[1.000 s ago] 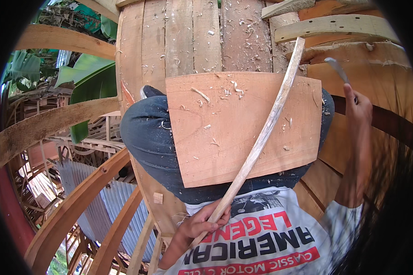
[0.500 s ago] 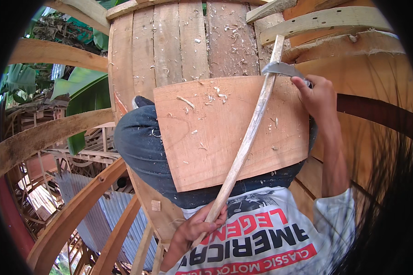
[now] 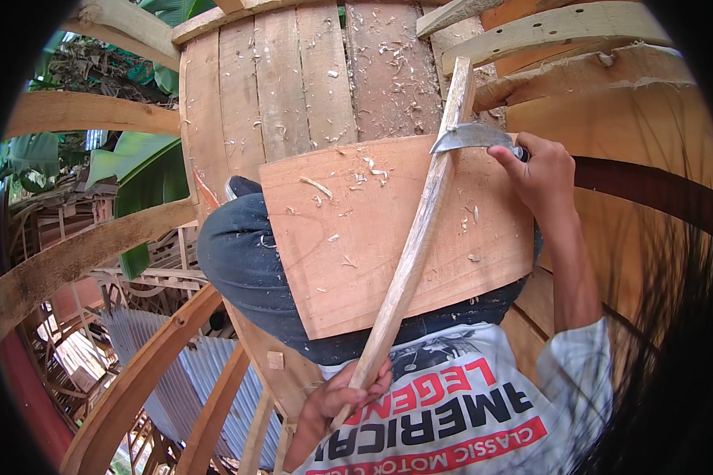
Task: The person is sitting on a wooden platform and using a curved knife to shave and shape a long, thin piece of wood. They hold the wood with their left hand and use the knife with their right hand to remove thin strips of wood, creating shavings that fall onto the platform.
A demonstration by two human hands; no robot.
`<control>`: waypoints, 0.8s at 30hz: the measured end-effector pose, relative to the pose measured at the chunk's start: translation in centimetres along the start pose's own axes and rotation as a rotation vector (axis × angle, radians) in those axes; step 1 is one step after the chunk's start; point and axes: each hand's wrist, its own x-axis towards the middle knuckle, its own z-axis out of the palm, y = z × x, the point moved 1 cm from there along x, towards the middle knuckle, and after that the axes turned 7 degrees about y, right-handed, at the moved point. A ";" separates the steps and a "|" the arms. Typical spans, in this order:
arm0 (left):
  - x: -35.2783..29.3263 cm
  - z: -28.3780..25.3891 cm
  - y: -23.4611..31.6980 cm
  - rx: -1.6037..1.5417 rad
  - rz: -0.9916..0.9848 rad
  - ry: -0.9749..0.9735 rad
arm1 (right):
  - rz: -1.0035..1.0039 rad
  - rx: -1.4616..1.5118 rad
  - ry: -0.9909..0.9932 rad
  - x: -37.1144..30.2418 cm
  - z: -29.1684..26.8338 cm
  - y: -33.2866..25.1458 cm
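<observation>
One flat reddish-tan wooden board (image 3: 372, 253); across it, one long pale curved wooden stick (image 3: 414, 253); at its far edge, one curved grey metal-bladed knife (image 3: 467, 137). Two bare hands: left hand (image 3: 348, 389) below the board, right hand (image 3: 543, 170) at its far right corner. On it, over ten pale wood shavings (image 3: 317, 187); to its lower left, one square wooden block (image 3: 276, 360).

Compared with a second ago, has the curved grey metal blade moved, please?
Yes, leftward: the blade, held in the right hand, was pictured below the middle of the pale wooden beam with dark holes and is now below its left end.
</observation>
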 end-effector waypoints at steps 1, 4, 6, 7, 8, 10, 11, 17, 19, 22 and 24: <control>0.1 0.2 0.1 -0.019 -0.007 0.001 | -0.009 -0.020 0.017 0.8 0.2 0.8; 0.1 0.3 -0.1 -0.065 -0.015 -0.014 | 0.019 -0.066 0.012 1.6 -0.3 1.1; 0.4 -0.4 -0.4 -0.074 -0.005 -0.047 | 0.026 -0.034 -0.032 1.0 -0.8 0.2; 0.5 -0.6 -0.5 -0.057 -0.001 -0.046 | 0.021 0.009 -0.065 0.0 -0.9 -0.4; 0.5 -0.8 -0.5 -0.039 0.004 -0.043 | 0.017 0.054 -0.097 -1.0 -1.1 -1.2; 0.4 -0.8 -0.4 -0.031 0.004 -0.041 | -0.146 0.238 -0.130 -3.5 -1.3 -3.0; 0.4 -0.5 -0.2 -0.042 0.000 -0.041 | -0.208 0.212 -0.175 -3.5 -2.1 -4.3; 0.3 -0.4 -0.1 -0.033 -0.008 -0.067 | -0.015 0.011 -0.025 1.8 -0.4 -1.0; 0.7 -1.1 -0.3 -0.011 0.027 -0.100 | -0.093 0.130 0.002 0.7 -0.5 -2.6; 0.6 -0.2 0.0 0.066 0.027 -0.060 | -0.404 0.174 -0.087 -1.8 -2.0 -4.5; 0.5 0.1 0.5 0.058 0.005 -0.002 | 0.009 0.120 -0.031 1.7 -0.2 -1.9</control>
